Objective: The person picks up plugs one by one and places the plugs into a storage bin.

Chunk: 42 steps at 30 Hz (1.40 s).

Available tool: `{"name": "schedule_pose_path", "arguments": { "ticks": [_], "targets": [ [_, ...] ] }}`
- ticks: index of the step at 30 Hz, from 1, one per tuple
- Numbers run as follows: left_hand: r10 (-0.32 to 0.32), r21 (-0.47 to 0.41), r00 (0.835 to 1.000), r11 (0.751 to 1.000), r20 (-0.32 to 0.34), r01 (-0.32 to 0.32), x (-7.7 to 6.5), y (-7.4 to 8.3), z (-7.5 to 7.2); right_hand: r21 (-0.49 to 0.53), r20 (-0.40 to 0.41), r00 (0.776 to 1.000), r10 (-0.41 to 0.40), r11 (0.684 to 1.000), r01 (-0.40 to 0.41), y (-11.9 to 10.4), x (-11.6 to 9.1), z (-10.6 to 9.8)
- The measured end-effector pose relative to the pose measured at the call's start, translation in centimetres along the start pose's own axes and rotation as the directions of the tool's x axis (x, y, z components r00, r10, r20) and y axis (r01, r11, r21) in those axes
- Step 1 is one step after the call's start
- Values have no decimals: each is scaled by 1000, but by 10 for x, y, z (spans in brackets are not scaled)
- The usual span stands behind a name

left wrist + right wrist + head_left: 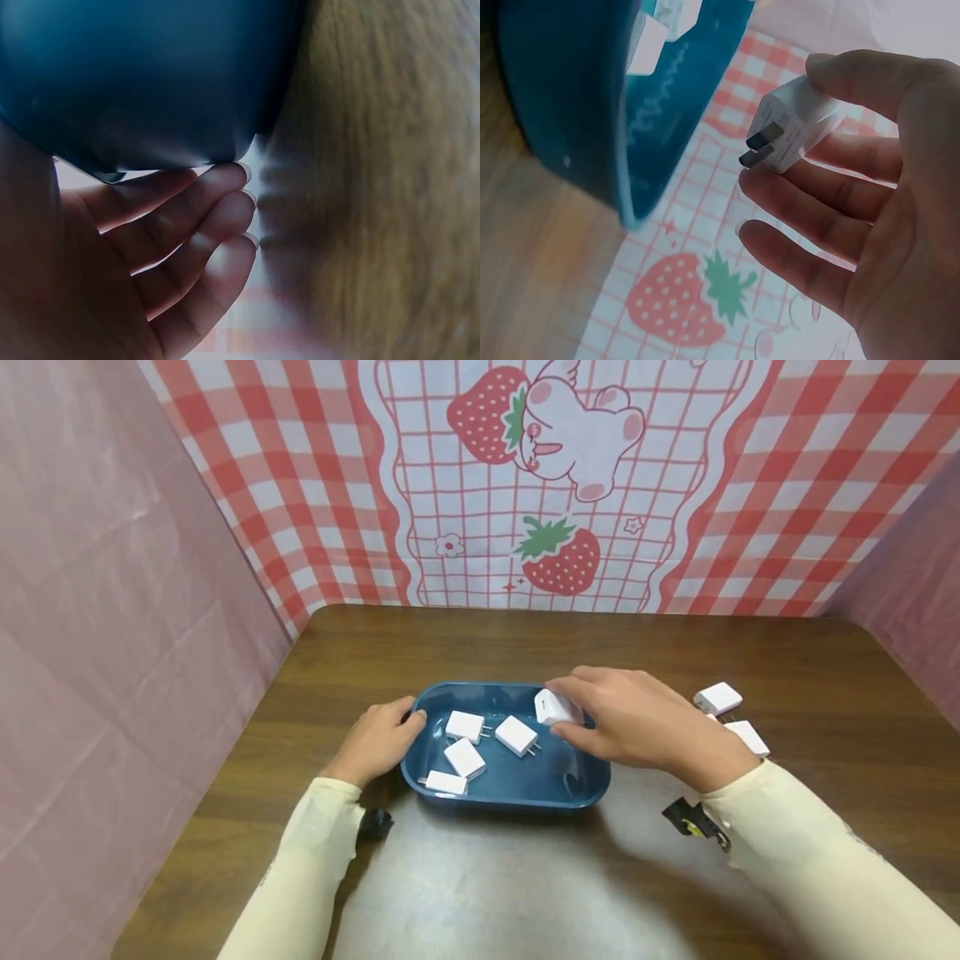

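Note:
A dark blue plastic basin (pixel 495 797) stands on the table with several white plug chargers inside, one charger (pixel 516 736) near its middle. My left hand (pixel 380 737) holds the basin's left end, thumb over the rim and fingers against the outer wall (pixel 172 112). Above the basin's right part, my right hand (pixel 630 714) pinches a white charger (pixel 557 707) between thumb and fingers. In the right wrist view, the two metal prongs of that held charger (pixel 799 120) point toward the basin (pixel 622 150).
To the right of the basin, several more white chargers lie on the wooden table (pixel 360 643), one charger (pixel 720 697) farther back and others partly hidden by the right forearm. A red checked cloth (pixel 315 485) with strawberries hangs behind the table.

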<state>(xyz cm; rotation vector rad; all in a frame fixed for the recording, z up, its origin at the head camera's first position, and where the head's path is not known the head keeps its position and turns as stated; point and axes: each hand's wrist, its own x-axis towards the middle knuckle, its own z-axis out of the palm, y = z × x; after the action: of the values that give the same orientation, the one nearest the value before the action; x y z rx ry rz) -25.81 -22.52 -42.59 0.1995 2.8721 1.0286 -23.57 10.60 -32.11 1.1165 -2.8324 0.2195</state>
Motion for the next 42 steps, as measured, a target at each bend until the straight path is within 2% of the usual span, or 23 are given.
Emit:
{"name": "schedule_pose_path", "arguments": {
  "ticks": [5,10,15,24,28,34,42],
  "targets": [
    [-2,1,1000,1000,7,2,1,2,-1,-1,78,997,-14,1000,14,-10,13,3],
    [6,-5,1000,1000,-8,-6,2,3,-2,13,184,983,-18,1000,16,-21,29,7],
    [-4,-8,1000,1000,7,4,2,1,-2,8,279,960,-35,999,35,-30,44,15],
    [-4,4,1000,1000,8,4,0,1,-2,-13,405,914,-8,1000,15,-37,59,32],
    [2,8,1000,1000,8,-2,0,2,-1,-38,420,908,2,999,15,-37,63,38],
    [0,1,1000,1000,10,0,0,2,-1,-123,372,928,20,992,28,-37,66,40],
    [-2,-3,1000,1000,16,2,-1,1,-1,-95,386,922,39,995,-2,-34,56,32]
  ]
}}
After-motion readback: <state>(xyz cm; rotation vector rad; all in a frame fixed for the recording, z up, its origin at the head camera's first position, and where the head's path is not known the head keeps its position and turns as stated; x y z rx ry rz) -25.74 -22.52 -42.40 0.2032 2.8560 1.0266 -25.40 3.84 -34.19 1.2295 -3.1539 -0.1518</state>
